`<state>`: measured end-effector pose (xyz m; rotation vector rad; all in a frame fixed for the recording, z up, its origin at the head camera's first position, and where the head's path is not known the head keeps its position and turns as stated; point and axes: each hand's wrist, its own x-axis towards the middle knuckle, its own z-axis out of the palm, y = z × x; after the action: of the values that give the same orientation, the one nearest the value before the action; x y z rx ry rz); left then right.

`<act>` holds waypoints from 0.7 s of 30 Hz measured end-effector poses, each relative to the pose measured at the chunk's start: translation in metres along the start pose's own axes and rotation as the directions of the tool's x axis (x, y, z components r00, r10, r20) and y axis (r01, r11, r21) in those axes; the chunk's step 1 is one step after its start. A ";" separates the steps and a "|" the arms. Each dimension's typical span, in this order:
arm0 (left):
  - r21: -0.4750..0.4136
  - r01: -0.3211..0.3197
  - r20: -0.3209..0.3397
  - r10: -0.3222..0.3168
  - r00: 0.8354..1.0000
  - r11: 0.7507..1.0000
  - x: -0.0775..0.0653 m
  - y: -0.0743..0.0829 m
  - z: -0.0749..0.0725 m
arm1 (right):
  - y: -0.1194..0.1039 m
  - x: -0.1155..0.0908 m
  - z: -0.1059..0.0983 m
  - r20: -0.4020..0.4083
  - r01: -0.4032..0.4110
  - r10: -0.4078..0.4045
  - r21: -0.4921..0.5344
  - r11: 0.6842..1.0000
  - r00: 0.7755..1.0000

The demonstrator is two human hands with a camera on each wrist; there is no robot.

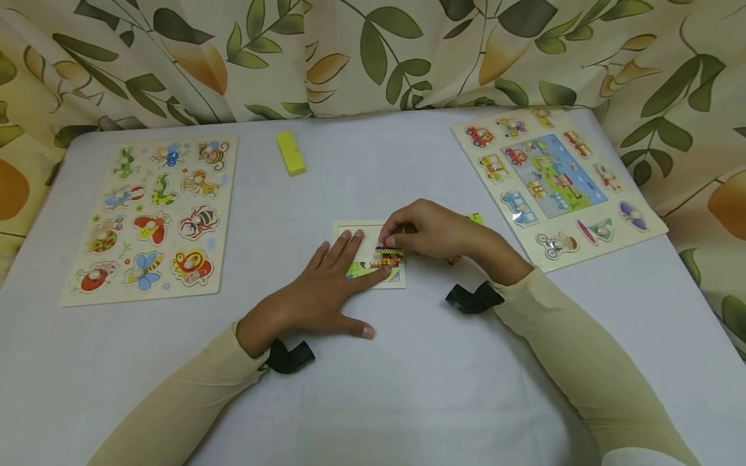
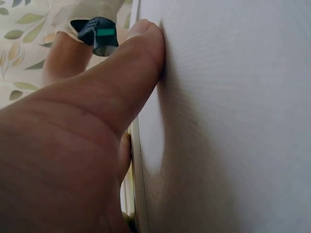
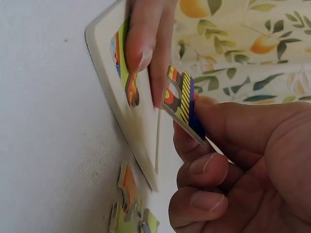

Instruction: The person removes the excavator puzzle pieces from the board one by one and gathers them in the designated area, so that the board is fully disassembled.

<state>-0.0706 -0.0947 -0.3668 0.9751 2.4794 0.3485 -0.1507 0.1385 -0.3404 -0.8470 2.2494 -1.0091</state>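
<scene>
Head view: A worktop (image 1: 373, 401) covered in white cloth spreads across the frame, backed along the top by a curtain (image 1: 373, 58) printed with green leaves. At upper right lies a vehicle board (image 1: 568, 225) with a blue street scene at its middle; at left, an insect board (image 1: 225, 202) carries rows of colorful bugs. Beige sleeves (image 1: 583, 362) reach in from the lower corners, a dark wrist device (image 1: 473, 298) at each cuff. Near center, a person's left hand (image 1: 323, 291) lies spread, fingers straight and its grip loose around nothing, pressing on a small puzzle tray (image 1: 369, 244) that is partly filled along its lower side. Just right of center, the right hand (image 1: 437, 230) has its grip closed to a pinch, thumb against fingers. A yellow block (image 1: 291, 154) rests at upper center-left, well apart from both hands. Loose pieces (image 3: 133, 206) lie beside the tray, at the bottom of the right wrist view. Pinched and tilted at that view's center is a striped piece (image 3: 182, 99), close by the left fingertips; whether it touches the tray cannot be told.
</scene>
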 end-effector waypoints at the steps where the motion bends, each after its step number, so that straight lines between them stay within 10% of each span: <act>1: 0.001 0.001 0.001 -0.001 1.000 1.000 0.000 0.000 0.000 | 0.000 -0.001 0.000 -0.002 -0.003 0.003 0.007 1.000 1.000; 21: -0.018 -0.001 -0.019 0.001 1.000 1.000 0.000 -0.001 0.003 | 0.016 -0.024 -0.003 -0.047 -0.040 0.039 -0.036 0.999 0.998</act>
<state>-0.0697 -0.0953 -0.3693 0.9706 2.4890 0.3812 -0.1427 0.1656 -0.3465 -0.7992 2.3218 -0.9810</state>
